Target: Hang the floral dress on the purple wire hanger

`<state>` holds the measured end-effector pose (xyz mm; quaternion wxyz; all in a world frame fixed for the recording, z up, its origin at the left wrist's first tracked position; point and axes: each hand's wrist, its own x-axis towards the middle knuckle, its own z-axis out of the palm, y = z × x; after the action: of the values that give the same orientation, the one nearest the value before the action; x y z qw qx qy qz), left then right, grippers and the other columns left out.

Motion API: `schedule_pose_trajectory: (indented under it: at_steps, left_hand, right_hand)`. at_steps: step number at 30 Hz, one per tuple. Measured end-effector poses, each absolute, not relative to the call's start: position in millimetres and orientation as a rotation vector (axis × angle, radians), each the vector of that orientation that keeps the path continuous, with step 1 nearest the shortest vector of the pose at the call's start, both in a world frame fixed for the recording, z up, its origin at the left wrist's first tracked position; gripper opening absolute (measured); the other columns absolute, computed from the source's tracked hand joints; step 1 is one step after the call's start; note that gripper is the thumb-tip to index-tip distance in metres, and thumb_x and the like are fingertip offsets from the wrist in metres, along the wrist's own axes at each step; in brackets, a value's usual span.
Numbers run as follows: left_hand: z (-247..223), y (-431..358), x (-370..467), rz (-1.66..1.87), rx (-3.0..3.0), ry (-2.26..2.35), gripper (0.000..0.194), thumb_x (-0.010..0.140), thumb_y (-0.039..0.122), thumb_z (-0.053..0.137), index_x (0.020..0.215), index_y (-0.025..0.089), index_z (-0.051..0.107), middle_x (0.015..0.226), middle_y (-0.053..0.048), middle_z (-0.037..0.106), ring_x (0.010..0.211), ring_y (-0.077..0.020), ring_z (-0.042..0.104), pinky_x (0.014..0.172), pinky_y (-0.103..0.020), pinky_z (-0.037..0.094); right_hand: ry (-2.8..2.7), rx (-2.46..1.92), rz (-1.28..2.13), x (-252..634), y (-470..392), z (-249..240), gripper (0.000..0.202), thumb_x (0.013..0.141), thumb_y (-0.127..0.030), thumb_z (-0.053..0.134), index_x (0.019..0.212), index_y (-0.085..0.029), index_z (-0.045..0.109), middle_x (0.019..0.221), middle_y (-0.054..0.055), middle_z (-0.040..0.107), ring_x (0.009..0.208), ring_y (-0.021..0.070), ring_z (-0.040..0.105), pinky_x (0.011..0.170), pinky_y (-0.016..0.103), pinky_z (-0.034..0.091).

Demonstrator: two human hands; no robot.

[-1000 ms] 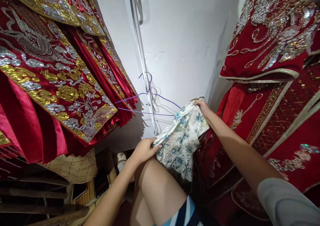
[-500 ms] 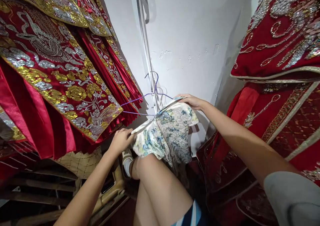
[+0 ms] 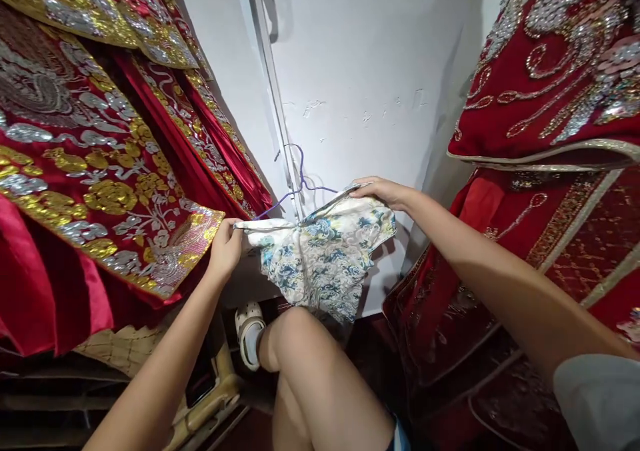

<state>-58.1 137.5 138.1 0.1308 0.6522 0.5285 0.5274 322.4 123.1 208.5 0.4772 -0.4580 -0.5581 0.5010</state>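
A pale floral garment (image 3: 325,251) with blue and yellow print hangs on a purple wire hanger (image 3: 303,178), stretched between my hands above my knee. My left hand (image 3: 227,243) is closed on the garment's left upper corner, beside the red embroidered cloth. My right hand (image 3: 377,191) pinches the upper edge on the other side, the fingers lying over the fabric. The hanger's hook and upper arms show above the garment; its lower part is hidden by the cloth.
Red gold-and-silver embroidered clothes (image 3: 115,191) hang at the left, and beaded red garments (image 3: 560,104) at the right. A white wall (image 3: 360,58) with a narrow vertical strip (image 3: 270,64) stands ahead. Bamboo furniture (image 3: 215,391) is low left, near my cream clog (image 3: 249,334).
My left hand has moved up and outward, pulling the garment's left side straighter and higher. The hanger's left lower bar is now covered. My right hand has stayed on its edge.
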Motion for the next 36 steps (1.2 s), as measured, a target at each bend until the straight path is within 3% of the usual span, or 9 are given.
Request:
schedule_pose_trajectory:
  at_steps: [6,11,14,19,23,27,31,36]
  left_hand:
    - [156.3,130.5,-54.2,1.535,2.133,1.679,0.024,0.091,0.03,0.044,0.103,0.022,0.063,0.097,-0.003,0.068,0.09,-0.0214,0.061,0.082,-0.031,0.044]
    - [170.6,118.2,-47.5,1.378,2.31,1.698,0.024,0.093,0.034,0.047,0.11,0.023,0.061,0.094,-0.004,0.069,0.089,-0.0235,0.064,0.077,-0.031,0.043]
    - [174.3,115.9,-42.9,1.434,2.334,1.597,0.02,0.091,0.033,0.05,0.105,0.022,0.06,0.09,-0.003,0.067,0.081,-0.0201,0.063,0.073,-0.029,0.043]
    - [182.1,111.8,-35.1,1.503,2.34,1.497,0.017,0.089,0.034,0.055,0.097,0.019,0.056,0.082,0.0,0.061,0.067,-0.0148,0.055,0.065,-0.026,0.04]
    - [181.1,101.3,-40.7,1.417,2.459,1.448,0.026,0.093,0.039,0.047,0.093,0.018,0.063,0.09,-0.004,0.062,0.081,-0.0186,0.058,0.077,-0.03,0.044]
    - [175.6,95.7,-51.5,1.374,2.546,1.408,0.033,0.091,0.044,0.051,0.1,0.017,0.068,0.1,-0.009,0.059,0.093,-0.0227,0.059,0.085,-0.034,0.047]
    - [169.8,100.4,-53.5,1.373,2.577,1.426,0.03,0.091,0.04,0.05,0.096,0.017,0.068,0.094,-0.008,0.063,0.087,-0.022,0.061,0.08,-0.032,0.046]
    - [175.0,104.5,-43.7,1.415,2.525,1.463,0.024,0.091,0.037,0.052,0.09,0.018,0.067,0.086,-0.005,0.07,0.076,-0.0195,0.062,0.073,-0.029,0.043]
  right_hand:
    - [-1.327,-1.066,0.991,324.8,106.1,175.3,0.025,0.068,-0.027,0.085,0.089,-0.018,0.076,0.086,0.006,0.075,0.073,0.0175,0.067,0.059,0.025,0.052]
    - [-1.161,-1.083,0.849,335.8,86.9,142.0,0.037,0.069,-0.051,0.082,0.066,-0.017,0.069,0.06,0.001,0.065,0.052,0.0114,0.053,0.048,0.023,0.041]
    - [-1.14,-0.938,0.943,332.8,78.6,138.3,0.042,0.069,-0.057,0.081,0.068,-0.017,0.069,0.063,0.001,0.067,0.058,0.0139,0.059,0.054,0.024,0.046]
    - [-0.982,-0.852,1.041,321.6,75.3,146.5,0.035,0.071,-0.05,0.083,0.075,-0.017,0.071,0.068,0.003,0.072,0.064,0.0178,0.066,0.063,0.027,0.053]
    - [-0.871,-0.762,1.234,318.8,71.8,138.0,0.026,0.077,-0.042,0.078,0.083,-0.017,0.072,0.077,0.005,0.076,0.073,0.0224,0.071,0.076,0.033,0.057]
    - [-0.821,-0.731,1.189,319.1,70.0,122.7,0.022,0.079,-0.04,0.076,0.082,-0.019,0.072,0.08,0.005,0.077,0.086,0.0248,0.073,0.085,0.034,0.057]
    - [-0.875,-0.662,1.087,319.1,68.1,114.7,0.025,0.075,-0.042,0.08,0.085,-0.02,0.072,0.085,0.005,0.078,0.094,0.0262,0.072,0.086,0.035,0.057]
    - [-0.856,-0.686,0.992,319.5,66.7,122.5,0.028,0.069,-0.041,0.084,0.083,-0.021,0.07,0.083,0.003,0.077,0.09,0.0249,0.072,0.082,0.034,0.058]
